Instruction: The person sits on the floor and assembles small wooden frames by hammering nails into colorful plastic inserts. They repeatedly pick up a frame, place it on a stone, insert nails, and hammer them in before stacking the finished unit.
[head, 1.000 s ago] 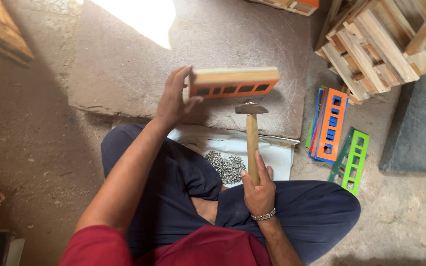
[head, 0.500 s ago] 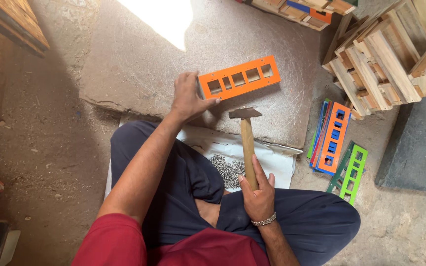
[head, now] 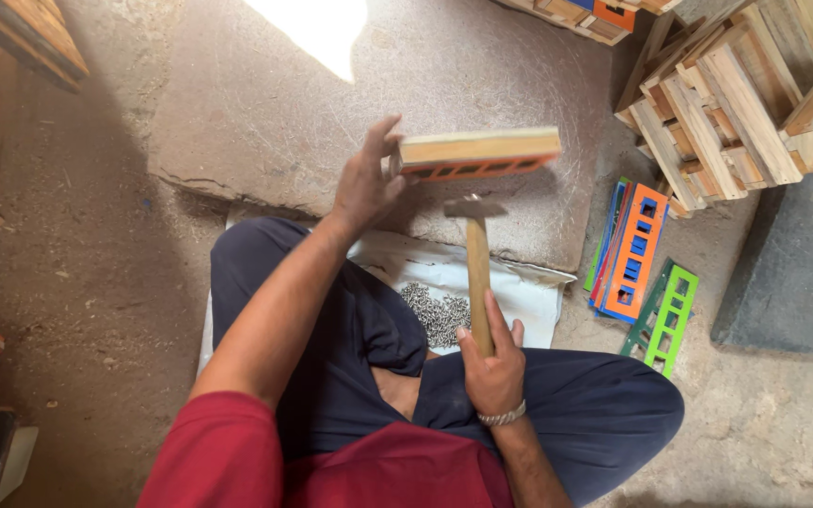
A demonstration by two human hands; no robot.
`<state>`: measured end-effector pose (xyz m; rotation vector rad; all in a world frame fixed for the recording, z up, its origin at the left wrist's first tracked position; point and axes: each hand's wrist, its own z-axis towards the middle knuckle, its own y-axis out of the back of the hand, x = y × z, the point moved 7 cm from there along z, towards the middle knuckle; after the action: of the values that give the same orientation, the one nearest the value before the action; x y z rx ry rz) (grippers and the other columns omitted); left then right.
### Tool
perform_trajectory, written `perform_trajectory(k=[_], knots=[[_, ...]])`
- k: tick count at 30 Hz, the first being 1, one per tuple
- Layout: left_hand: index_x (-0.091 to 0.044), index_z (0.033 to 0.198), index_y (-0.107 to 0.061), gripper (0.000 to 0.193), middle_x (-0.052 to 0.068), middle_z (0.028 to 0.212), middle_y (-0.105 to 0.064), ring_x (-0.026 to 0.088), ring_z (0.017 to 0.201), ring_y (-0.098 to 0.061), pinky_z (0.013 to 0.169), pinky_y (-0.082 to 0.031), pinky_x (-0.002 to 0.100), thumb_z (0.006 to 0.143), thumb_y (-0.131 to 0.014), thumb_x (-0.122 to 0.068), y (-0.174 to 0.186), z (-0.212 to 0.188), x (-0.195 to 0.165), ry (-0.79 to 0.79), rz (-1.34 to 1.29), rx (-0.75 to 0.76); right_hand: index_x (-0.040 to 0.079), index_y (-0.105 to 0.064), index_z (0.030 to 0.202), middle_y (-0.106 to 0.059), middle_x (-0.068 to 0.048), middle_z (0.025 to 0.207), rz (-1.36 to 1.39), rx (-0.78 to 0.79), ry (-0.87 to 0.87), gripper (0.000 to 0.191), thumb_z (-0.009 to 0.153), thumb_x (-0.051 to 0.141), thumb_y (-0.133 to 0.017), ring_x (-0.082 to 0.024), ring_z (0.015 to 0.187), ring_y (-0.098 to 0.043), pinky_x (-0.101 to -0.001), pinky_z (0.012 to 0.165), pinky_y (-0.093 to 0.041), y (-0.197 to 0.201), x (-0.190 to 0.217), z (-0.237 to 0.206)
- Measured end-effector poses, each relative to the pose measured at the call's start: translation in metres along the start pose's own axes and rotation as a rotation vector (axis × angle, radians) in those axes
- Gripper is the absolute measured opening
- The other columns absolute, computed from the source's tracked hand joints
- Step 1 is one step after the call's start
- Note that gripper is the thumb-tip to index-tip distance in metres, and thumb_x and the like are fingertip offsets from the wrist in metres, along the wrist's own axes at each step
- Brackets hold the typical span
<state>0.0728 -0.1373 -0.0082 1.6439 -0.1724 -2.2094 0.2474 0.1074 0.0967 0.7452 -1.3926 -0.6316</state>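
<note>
just above the stone slab [head: 265, 113], the left hand [head: 364, 183] clamps one end of the orange slotted wooden frame [head: 478, 153], its long axis running off to the right, while the right hand [head: 491, 362], wrapped round the hammer [head: 475, 259], sits lower and nearer the body, hammer head just under the frame.

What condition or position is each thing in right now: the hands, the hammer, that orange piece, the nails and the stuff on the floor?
Left hand: grips the frame's end.
Orange frame: lifted, tipped on edge.
Right hand: closed on the hammer.
Hammer: upright, head just under the frame.
Nails: loose pile on the white sheet.
Coloured frames: stacked flat on the floor.
Green frame: flat, apart.
</note>
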Motion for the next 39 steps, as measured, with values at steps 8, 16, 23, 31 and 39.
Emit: perform_trajectory(k=[8, 16, 23, 31, 39], knots=[[-0.020, 0.156, -0.019, 0.094, 0.029, 0.133, -0.065, 0.043, 0.126, -0.064, 0.105, -0.058, 0.045, 0.084, -0.075, 0.004, 0.002, 0.001, -0.002, 0.093, -0.050, 0.024, 0.000, -0.053, 0.136, -0.067, -0.017, 0.109, 0.263, -0.443, 0.324, 0.038, 0.101, 0.006, -0.068, -0.019, 0.086, -0.063, -0.0333, 0.076, -0.054, 0.098, 0.068, 0.035], [-0.019, 0.156, -0.022, 0.094, 0.028, 0.129, -0.068, 0.043, 0.123, -0.066, 0.103, -0.057, 0.045, 0.081, -0.075, 0.005, 0.008, 0.002, -0.002, 0.100, -0.066, -0.017, -0.001, -0.059, 0.144, -0.069, -0.030, 0.124, -0.047, -0.108, 0.298, 0.054, 0.092, 0.005, -0.069, -0.041, 0.111, -0.070, -0.0444, 0.089, -0.058, -0.024, 0.046, 0.069], [-0.019, 0.154, -0.023, 0.092, 0.027, 0.131, -0.068, 0.042, 0.123, -0.066, 0.093, -0.060, 0.044, 0.081, -0.076, 0.002, 0.008, 0.003, -0.002, 0.108, -0.144, -0.009, -0.001, -0.052, 0.149, -0.064, -0.027, 0.139, 0.073, -0.132, 0.214, 0.058, 0.095, 0.009, -0.070, -0.035, 0.128, -0.066, -0.0386, 0.103, -0.054, -0.010, 0.025, 0.065], [-0.019, 0.152, -0.022, 0.089, 0.027, 0.132, -0.066, 0.041, 0.127, -0.063, 0.108, -0.054, 0.045, 0.083, -0.075, 0.003, 0.000, 0.003, 0.003, 0.135, -0.032, 0.026, 0.000, -0.035, 0.152, -0.066, -0.004, 0.095, 0.438, -0.525, 0.400, 0.060, 0.105, 0.014, -0.069, -0.004, 0.070, -0.061, -0.0160, 0.064, -0.052, 0.072, 0.062, 0.055], [-0.016, 0.154, -0.025, 0.092, 0.027, 0.133, -0.065, 0.040, 0.124, -0.065, 0.095, -0.061, 0.043, 0.081, -0.077, 0.001, 0.006, 0.002, 0.001, 0.117, -0.131, 0.005, 0.001, -0.055, 0.149, -0.072, -0.025, 0.114, -0.022, -0.002, 0.049, 0.059, 0.091, 0.006, -0.069, -0.032, 0.097, -0.075, -0.0380, 0.083, -0.058, -0.035, 0.014, 0.072]])
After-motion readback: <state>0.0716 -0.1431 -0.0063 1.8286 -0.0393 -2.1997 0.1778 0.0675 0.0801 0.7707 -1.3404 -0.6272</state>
